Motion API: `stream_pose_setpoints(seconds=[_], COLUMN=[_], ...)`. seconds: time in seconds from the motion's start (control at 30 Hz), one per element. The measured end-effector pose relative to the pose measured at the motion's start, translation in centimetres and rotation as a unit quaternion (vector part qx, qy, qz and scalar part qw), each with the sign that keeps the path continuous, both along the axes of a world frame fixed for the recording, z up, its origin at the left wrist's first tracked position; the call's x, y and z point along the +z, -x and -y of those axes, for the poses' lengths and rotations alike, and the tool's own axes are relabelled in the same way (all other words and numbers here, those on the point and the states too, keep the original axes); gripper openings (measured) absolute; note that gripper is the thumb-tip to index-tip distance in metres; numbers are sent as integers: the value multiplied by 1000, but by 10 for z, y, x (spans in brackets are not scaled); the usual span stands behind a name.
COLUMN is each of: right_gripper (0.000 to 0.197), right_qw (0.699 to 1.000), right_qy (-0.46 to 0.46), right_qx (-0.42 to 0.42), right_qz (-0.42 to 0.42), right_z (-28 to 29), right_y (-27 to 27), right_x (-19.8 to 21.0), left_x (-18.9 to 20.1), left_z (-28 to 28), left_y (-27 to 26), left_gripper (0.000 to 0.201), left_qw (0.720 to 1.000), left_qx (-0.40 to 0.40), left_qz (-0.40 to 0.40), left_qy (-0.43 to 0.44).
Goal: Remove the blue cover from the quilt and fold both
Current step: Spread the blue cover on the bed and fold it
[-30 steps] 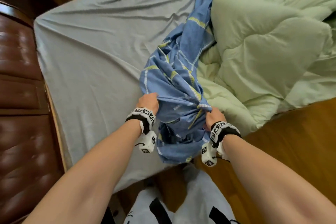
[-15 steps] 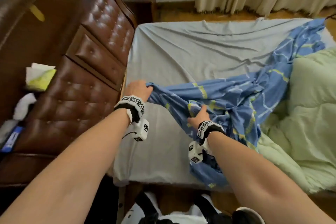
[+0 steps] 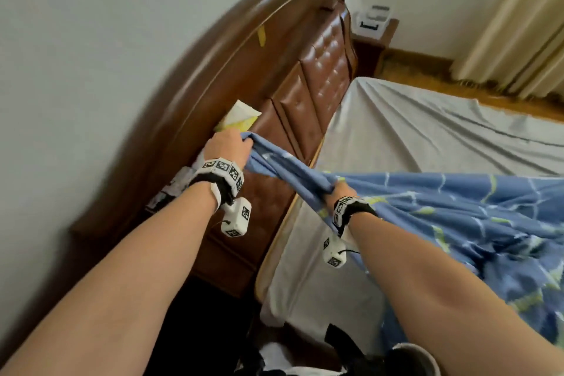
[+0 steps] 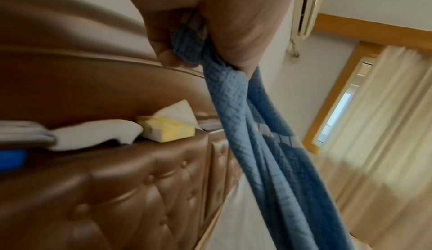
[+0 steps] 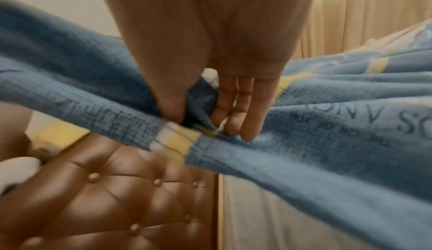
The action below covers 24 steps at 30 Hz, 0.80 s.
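left hand: our fist clamps the bunched blue cover end, by headboard
right hand: we pinch cover's edge
cover: taut between hands, over bed sheet

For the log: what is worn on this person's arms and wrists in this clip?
Both forearms are bare, no sleeves in view. The left hand and right hand each sit above a black wrist strap ringed with white blocks printed with black square markers. A white cube-shaped module with the same markers hangs under each wrist, with a thin dark cable. No gloves.
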State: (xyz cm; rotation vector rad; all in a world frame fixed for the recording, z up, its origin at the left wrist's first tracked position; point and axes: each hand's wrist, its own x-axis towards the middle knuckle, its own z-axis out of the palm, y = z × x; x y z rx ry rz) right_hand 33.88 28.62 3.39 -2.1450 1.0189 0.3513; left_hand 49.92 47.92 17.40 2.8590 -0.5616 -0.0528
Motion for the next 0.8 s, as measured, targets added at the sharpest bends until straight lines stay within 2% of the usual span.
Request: stream_pose_setpoints(seconds=[0.07, 0.13, 0.23, 0.33, 0.4, 0.43, 0.47, 0.53, 0.6, 0.63, 0.67, 0.73, 0.8], right_gripper=[37, 35, 35, 30, 28, 28, 29, 31, 23, 21, 26, 52, 88], right_qw=[999, 996, 985, 960, 945, 943, 944, 945, 939, 935, 932, 944, 967], right_qy=[41, 62, 79, 46, 12, -10, -36, -71, -97, -114, -120, -104, -64], right_qx=[27, -3, 25, 66, 100, 114, 121, 110, 65, 31, -3, -61, -83], right_qz=[23, 68, 148, 267, 311, 312, 305, 300, 324, 335, 341, 308, 231], right_z=[-15, -36, -71, -103, -111, -110, -104, -87, -58, -40, -21, 18, 53], right_y=[-31, -63, -116, -157, -167, -164, -160, -140, -111, -94, -73, -23, 35], right_x=[7, 38, 88, 139, 160, 162, 158, 148, 135, 130, 125, 108, 79], left_x=[3, 8, 17, 14, 3, -1, -4, -10, -17, -21, -25, -36, -45], left_z=[-32, -57, -79, -84, -74, -63, -51, -24, 6, 23, 42, 87, 136], left_y=[-13, -25, -32, -28, -30, -28, -24, -17, -4, 3, 13, 36, 66], left_gripper=[33, 33, 36, 76, 102, 109, 108, 87, 52, 43, 42, 43, 38], left_qw=[999, 996, 992, 992, 988, 983, 978, 975, 961, 953, 946, 932, 911], left_qx=[45, 89, 130, 103, 27, -21, -61, -86, -67, -45, -36, -69, -108], left_qz=[6, 26, 3, -72, -153, -182, -196, -197, -212, -222, -233, -285, -331], left_qy=[-1, 18, 9, -1, 17, 21, 25, 61, 167, 203, 223, 212, 221])
